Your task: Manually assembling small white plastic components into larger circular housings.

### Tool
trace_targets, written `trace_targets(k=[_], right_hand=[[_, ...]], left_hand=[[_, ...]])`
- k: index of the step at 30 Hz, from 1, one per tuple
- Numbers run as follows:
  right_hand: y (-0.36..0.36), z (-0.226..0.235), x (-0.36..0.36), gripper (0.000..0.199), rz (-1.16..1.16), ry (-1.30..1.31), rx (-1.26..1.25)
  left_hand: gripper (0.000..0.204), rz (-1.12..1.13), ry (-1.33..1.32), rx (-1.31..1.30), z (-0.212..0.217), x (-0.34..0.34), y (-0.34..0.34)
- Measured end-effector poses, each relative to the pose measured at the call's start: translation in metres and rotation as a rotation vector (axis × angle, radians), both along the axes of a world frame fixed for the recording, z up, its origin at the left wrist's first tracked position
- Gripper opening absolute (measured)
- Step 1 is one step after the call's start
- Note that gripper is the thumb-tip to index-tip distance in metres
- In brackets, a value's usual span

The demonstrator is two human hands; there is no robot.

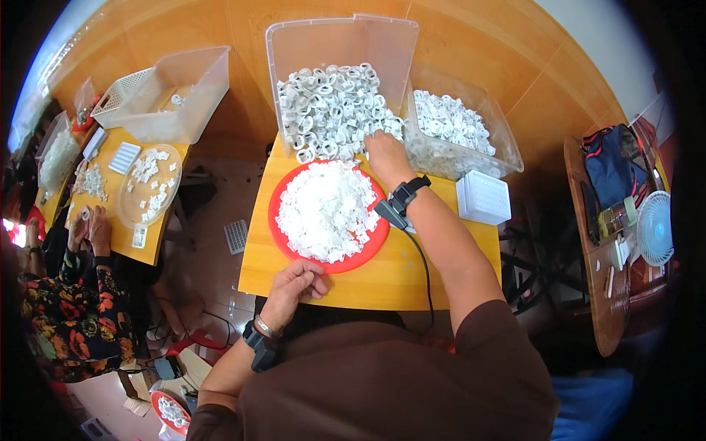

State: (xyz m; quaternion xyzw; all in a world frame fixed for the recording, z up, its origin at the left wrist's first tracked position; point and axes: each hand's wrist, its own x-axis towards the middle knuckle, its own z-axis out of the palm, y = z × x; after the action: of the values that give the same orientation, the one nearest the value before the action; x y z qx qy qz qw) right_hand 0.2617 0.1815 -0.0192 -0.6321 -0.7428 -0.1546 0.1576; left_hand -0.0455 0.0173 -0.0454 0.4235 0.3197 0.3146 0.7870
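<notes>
A red round tray (382, 234) on the yellow table holds a heap of small white plastic pieces (327, 209). At the tray's near edge is my left hand (296, 285), its fingers curled together; whatever they may hold is too small to make out. My right hand (387, 156) reaches past the tray to the front of a tilted clear bin (346, 40). Its bent fingers touch the edge of a pile of white ring-shaped plastic parts (334, 106) spilling from that bin. What those fingertips pinch, if anything, is hidden.
Right of the bin stands a clear tub (507, 158) of white parts, with stacked white trays (483, 197) before it. A black cable (426, 272) hangs from my right wrist device. At left, another person's hands (92, 229) work at a neighbouring table (147, 250).
</notes>
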Motion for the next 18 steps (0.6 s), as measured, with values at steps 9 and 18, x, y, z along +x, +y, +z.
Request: trace_targets(k=[9,18], right_hand=[[-0.003,0.004,0.008,0.014,-0.019,0.101,-0.048],[-0.01,0.008,0.014,0.016,0.0,0.433,0.055]], left_hand=[[0.019,0.002,-0.022,0.004,-0.001,-0.002,0.0],[0.018,0.0,0.005,0.041,0.0,0.0,0.001]])
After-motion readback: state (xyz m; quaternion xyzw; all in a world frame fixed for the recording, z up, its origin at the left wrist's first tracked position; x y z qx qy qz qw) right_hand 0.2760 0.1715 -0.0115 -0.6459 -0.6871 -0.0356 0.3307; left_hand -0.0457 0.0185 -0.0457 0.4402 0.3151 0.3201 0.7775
